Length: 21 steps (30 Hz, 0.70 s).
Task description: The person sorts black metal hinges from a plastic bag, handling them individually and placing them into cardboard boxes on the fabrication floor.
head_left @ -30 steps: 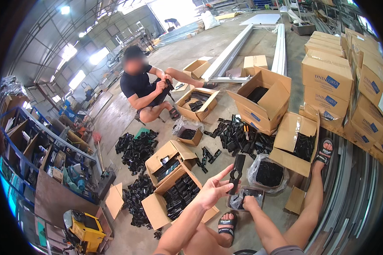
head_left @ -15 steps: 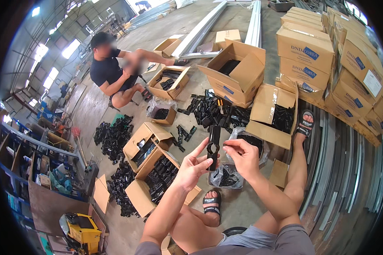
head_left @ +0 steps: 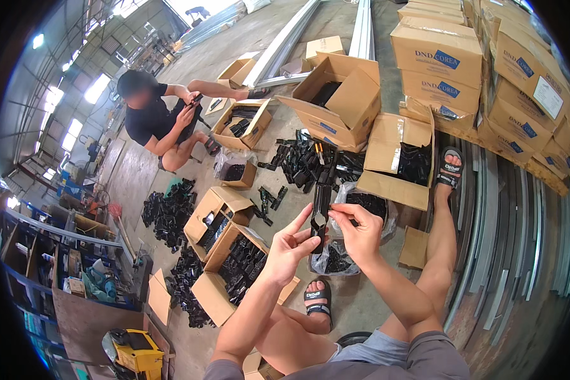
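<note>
A long black bracket (head_left: pixel 322 197) with a roundish opening in its middle stands upright in front of me. My left hand (head_left: pixel 286 252) holds its lower part, thumb in front and fingers at its side. My right hand (head_left: pixel 359 235) is closed in a pinch, fingertips against the bracket's right side just above the opening. Whatever is pinched there is too small or hidden to make out. Below the hands sit a clear plastic bag (head_left: pixel 333 261) of small black parts and another plastic-lined container of black pieces (head_left: pixel 368 204).
Open cartons (head_left: pixel 216 290) of black parts stand left, beside loose black heaps (head_left: pixel 187 278). More open cartons (head_left: pixel 396 190) stand ahead. A seated co-worker (head_left: pixel 152 114) handles a dark piece. Stacked boxes (head_left: pixel 437 57) and metal profiles (head_left: pixel 506 234) lie right; a yellow machine (head_left: pixel 136 351) stands lower left.
My right hand has moved in from beside the bracket to touch its side. The bracket has turned slightly in my left hand. The co-worker's hands have risen with a dark piece.
</note>
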Available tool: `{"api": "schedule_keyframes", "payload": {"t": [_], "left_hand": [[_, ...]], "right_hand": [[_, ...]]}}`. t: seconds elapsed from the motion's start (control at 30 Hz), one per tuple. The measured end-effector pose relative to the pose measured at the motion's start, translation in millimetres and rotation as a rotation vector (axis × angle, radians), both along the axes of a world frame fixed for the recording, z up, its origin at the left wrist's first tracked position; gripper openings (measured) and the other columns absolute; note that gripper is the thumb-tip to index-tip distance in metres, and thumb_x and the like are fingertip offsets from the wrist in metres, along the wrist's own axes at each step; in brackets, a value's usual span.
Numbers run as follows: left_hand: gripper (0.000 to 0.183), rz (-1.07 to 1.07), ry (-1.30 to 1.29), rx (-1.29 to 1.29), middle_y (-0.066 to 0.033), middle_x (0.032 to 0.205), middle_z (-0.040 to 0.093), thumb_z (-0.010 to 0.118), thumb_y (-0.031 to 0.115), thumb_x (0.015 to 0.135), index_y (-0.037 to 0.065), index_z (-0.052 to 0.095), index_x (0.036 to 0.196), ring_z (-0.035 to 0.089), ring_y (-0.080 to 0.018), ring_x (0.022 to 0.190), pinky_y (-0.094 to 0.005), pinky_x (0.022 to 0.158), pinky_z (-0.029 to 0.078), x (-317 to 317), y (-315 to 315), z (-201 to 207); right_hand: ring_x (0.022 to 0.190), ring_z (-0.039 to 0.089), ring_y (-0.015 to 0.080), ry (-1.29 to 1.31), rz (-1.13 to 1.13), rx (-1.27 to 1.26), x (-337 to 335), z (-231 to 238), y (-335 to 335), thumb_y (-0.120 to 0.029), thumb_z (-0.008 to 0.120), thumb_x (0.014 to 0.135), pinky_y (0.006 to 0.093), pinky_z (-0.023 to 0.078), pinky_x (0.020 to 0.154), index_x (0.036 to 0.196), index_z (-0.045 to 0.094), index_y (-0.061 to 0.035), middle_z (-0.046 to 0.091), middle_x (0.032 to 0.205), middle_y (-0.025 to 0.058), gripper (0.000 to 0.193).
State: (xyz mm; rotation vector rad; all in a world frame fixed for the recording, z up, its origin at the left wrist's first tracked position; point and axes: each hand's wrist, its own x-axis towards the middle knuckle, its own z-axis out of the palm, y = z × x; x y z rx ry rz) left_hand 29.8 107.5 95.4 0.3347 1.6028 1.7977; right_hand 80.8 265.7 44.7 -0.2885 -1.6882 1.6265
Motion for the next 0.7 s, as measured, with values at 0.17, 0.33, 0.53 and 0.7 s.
{"api": "schedule_keyframes", "payload": {"t": [0.17, 0.33, 0.53, 0.7], "left_hand": [[0.075, -0.006, 0.011, -0.009, -0.0155, 0.114, 0.070, 0.059, -0.008, 0.092, 0.012, 0.029, 0.158, 0.068, -0.0187, 0.103, -0.0327, 0.094, 0.053, 0.2, 1.3, -2.6], [0.075, -0.006, 0.030, -0.006, -0.0152, 0.114, 0.070, 0.060, -0.008, 0.092, 0.012, 0.029, 0.157, 0.068, -0.0184, 0.103, -0.0323, 0.093, 0.052, 1.2, 2.4, -0.9], [0.075, -0.008, 0.014, -0.006, -0.0152, 0.115, 0.070, 0.060, -0.007, 0.092, 0.012, 0.029, 0.157, 0.068, -0.0182, 0.104, -0.0321, 0.094, 0.052, 3.0, 2.9, 0.7], [0.073, -0.020, 0.010, -0.007, -0.0078, 0.116, 0.069, 0.060, -0.007, 0.093, 0.014, 0.032, 0.157, 0.065, -0.0115, 0.102, -0.0279, 0.094, 0.051, 4.3, 1.8, 1.7]], "right_hand": [[0.081, 0.071, 0.0125, 0.000, -0.006, -0.027, 2.9, 1.4, -0.6, 0.002, 0.074, 0.085, 0.0250, 0.056, 0.073, 0.099, 0.073, 0.0046, 0.076, 0.092, 0.0112, 0.015], [0.083, 0.071, 0.0130, 0.019, -0.006, 0.016, 6.0, 5.4, 0.3, 0.002, 0.072, 0.087, 0.0256, 0.056, 0.074, 0.101, 0.072, 0.0044, 0.075, 0.094, 0.0116, 0.015], [0.083, 0.071, 0.0130, 0.011, -0.018, 0.011, 6.5, 0.9, -0.3, 0.001, 0.071, 0.088, 0.0257, 0.056, 0.074, 0.103, 0.072, 0.0038, 0.075, 0.094, 0.0116, 0.015], [0.082, 0.071, 0.0140, 0.004, -0.035, 0.016, 7.8, 1.1, -1.9, 0.002, 0.070, 0.088, 0.0265, 0.056, 0.074, 0.102, 0.072, 0.0032, 0.075, 0.094, 0.0117, 0.014]]}}
